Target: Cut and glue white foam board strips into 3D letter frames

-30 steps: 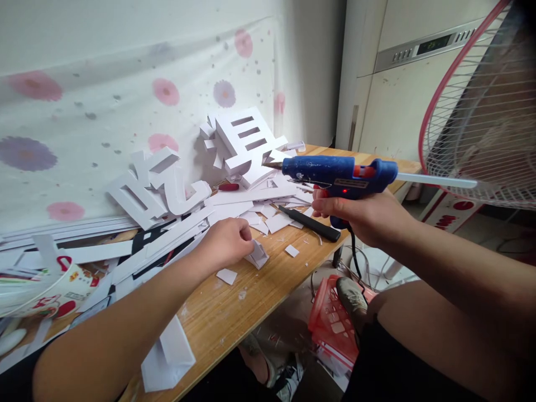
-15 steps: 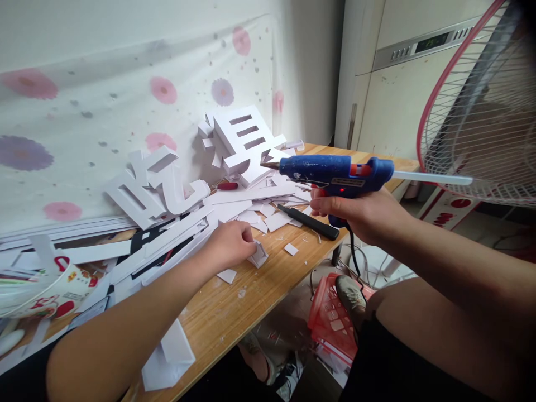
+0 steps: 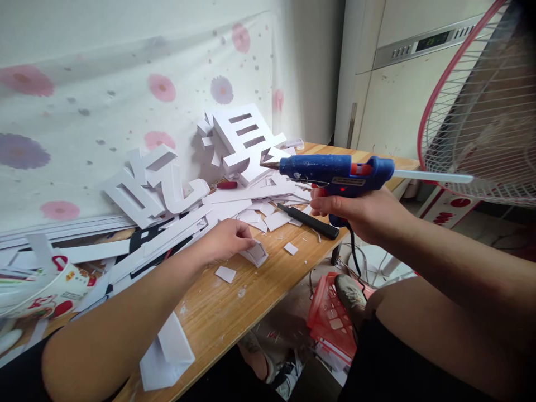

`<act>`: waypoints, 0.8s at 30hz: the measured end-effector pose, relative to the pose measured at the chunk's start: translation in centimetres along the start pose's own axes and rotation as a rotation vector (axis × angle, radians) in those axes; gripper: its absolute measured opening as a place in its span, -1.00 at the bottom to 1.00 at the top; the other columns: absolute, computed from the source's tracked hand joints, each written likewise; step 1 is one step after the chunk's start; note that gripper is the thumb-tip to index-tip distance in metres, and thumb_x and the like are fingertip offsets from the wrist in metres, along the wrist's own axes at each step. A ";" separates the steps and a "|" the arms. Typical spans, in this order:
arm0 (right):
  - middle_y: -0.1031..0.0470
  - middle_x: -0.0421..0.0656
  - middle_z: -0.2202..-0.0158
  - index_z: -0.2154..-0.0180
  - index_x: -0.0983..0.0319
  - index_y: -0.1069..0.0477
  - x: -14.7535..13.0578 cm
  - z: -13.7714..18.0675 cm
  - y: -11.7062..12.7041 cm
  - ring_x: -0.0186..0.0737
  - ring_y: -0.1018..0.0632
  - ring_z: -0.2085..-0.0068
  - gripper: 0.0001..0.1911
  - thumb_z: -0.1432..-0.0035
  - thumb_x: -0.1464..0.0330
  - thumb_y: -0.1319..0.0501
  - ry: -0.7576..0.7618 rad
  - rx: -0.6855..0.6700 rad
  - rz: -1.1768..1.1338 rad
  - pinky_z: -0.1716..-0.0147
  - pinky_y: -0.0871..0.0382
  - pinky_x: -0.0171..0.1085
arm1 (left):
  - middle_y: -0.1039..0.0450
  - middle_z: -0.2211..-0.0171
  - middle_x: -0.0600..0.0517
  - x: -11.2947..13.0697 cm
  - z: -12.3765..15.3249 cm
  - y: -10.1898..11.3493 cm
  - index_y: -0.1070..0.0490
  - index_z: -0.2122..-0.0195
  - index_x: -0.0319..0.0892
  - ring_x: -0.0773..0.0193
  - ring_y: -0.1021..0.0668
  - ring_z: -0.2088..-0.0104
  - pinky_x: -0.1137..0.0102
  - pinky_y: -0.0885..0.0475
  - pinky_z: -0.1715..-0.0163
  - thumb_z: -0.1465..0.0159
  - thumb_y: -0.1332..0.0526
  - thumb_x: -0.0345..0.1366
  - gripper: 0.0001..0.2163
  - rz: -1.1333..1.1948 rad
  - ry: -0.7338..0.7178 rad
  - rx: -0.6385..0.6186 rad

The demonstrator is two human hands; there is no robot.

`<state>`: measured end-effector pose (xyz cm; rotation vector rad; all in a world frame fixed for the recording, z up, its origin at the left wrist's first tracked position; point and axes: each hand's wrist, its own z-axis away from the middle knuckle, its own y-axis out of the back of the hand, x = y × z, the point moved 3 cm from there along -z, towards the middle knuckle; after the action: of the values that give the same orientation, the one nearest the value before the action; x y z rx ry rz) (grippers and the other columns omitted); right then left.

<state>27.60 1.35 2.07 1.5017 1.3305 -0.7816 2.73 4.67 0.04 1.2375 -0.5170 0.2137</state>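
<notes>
My right hand [image 3: 360, 209] is closed around the handle of a blue hot glue gun [image 3: 318, 169]. A red light glows on its side, and a white glue stick [image 3: 433, 176] sticks out of the back. The metal nozzle points left, above the table. My left hand [image 3: 230, 240] has its fingers closed on a small folded white foam board piece [image 3: 256, 254] that rests on the wooden table [image 3: 234, 318]. Part of that piece is hidden behind the fingers. A flat white scrap [image 3: 225, 273] lies just below the hand, and another scrap [image 3: 290, 248] is to its right.
White block characters [image 3: 247, 139] lean at the wall behind strips and offcuts. A black-handled cutter [image 3: 310, 220] lies near the table edge. At left stands a patterned paper bucket [image 3: 62, 290]; a white box shape [image 3: 170, 357] is in front. A fan [image 3: 473, 111] and red basket [image 3: 330, 312] are at right.
My left hand's fingers have shifted slightly, and more of the small folded piece shows beneath them. The glue gun and my right hand have stayed in place.
</notes>
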 end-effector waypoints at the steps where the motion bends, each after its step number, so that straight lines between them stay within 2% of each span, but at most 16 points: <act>1: -0.45 -0.20 0.46 0.48 0.19 -0.40 0.0 0.0 0.0 -0.16 -0.46 0.37 -0.76 0.05 0.17 -0.33 -0.002 -0.003 -0.001 0.37 -0.33 -0.22 | -0.33 0.61 0.12 0.0 0.0 0.0 -0.33 0.62 -0.14 0.27 -0.38 0.51 0.39 -0.21 0.49 0.04 -0.22 -0.14 -0.81 -0.001 0.000 0.001; 10: -0.46 -0.22 0.45 0.45 0.16 -0.44 -0.2 0.2 -0.1 -0.15 -0.47 0.36 -0.79 0.09 0.20 -0.38 -0.019 0.034 -0.062 0.35 -0.35 -0.21 | -0.32 0.60 0.11 0.4 0.1 0.0 -0.31 0.63 -0.14 0.26 -0.36 0.49 0.36 -0.20 0.46 0.05 -0.20 -0.17 -0.83 -0.042 0.010 0.000; 24: -0.45 -0.23 0.45 0.45 0.19 -0.42 0.1 0.3 -0.1 -0.20 -0.45 0.37 -0.82 0.04 0.24 -0.35 -0.057 -0.006 -0.024 0.39 -0.33 -0.25 | -0.36 0.57 0.09 0.1 -0.3 -0.9 -0.32 0.60 -0.15 0.24 -0.41 0.48 0.38 -0.21 0.47 0.02 -0.19 -0.20 -0.85 -0.083 0.029 -0.012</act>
<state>27.54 1.12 1.85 1.4506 1.3092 -0.8291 3.28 4.65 -0.71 1.2396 -0.4403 0.1585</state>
